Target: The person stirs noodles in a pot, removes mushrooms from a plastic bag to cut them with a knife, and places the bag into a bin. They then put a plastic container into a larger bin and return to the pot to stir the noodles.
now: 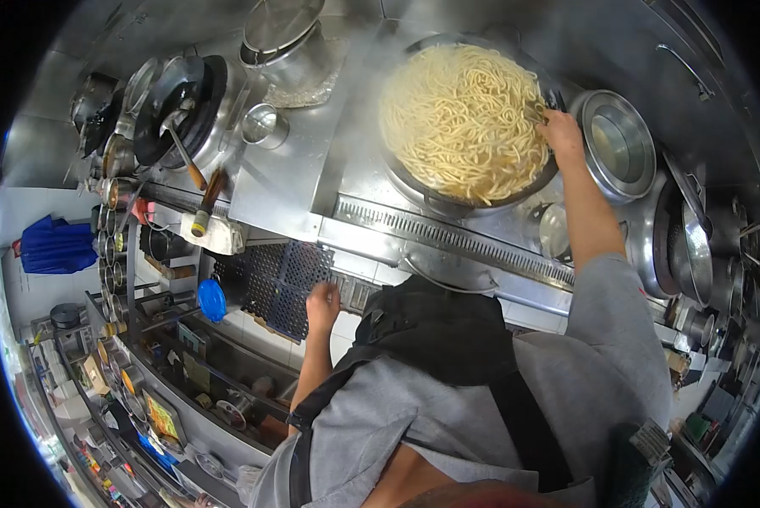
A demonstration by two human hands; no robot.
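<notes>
On your left, a blue garment (56, 245) hangs on the wall, above racks crowded with containers. The steel counter (270, 190) carries a black wok (206, 114) with a ladle (179, 151) in it, a brush (205, 205) at the front edge, a small metal pot (264, 127) and a taller pot (291, 63). Next along, a large wok (407, 176) sits heaped with pale noodles (464, 118); a metal basin (646, 152) stands just beside it, with more pans at far right. A perforated black mat (287, 292) lies below the counter's edge.

Your left hand (322, 306) hangs low in front of the counter, fingers curled in; you can't tell whether they enclose anything. Your right hand (560, 131) is at the right rim of the large wok, fingers closed on what looks like a metal tool (534, 112) against the noodles.

Your grip covers most of that tool, so its shape is unclear. Steam hazes the noodles' left side, and the dark lens border cuts off the outer shelves.
</notes>
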